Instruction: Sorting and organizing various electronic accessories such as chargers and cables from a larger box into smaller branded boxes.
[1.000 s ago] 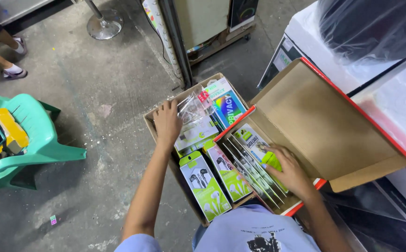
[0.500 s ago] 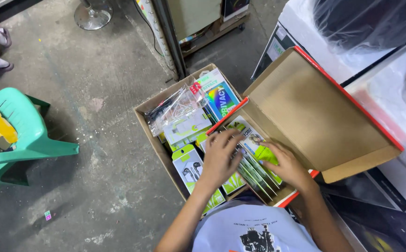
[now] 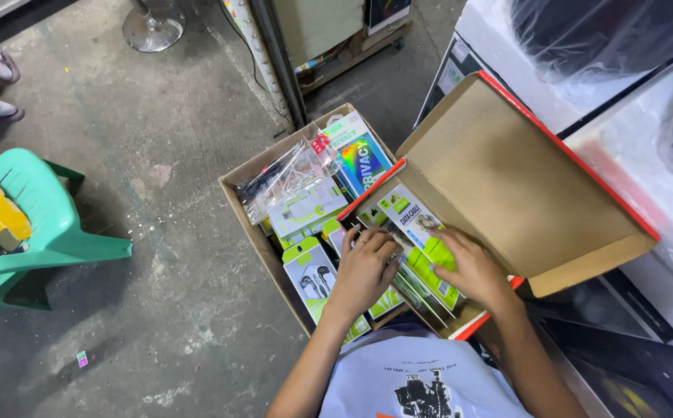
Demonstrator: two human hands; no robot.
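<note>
Head view shows my left hand (image 3: 363, 267) and right hand (image 3: 472, 267) resting, fingers spread flat rather than closed around anything, on a row of green-and-white cable packs (image 3: 421, 255) standing on edge in the red-edged carton (image 3: 507, 193), near its front edge. Just left, touching it, an open brown box (image 3: 244, 205) on the concrete floor holds earphone packs (image 3: 313, 279). Well apart at the far left stands a green plastic chair (image 3: 42, 232).

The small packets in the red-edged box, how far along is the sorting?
Done: many packets stand in the big carton. In hand: left hand and right hand rest on the green packets in the red-edged box. Left: that whole row.
</note>
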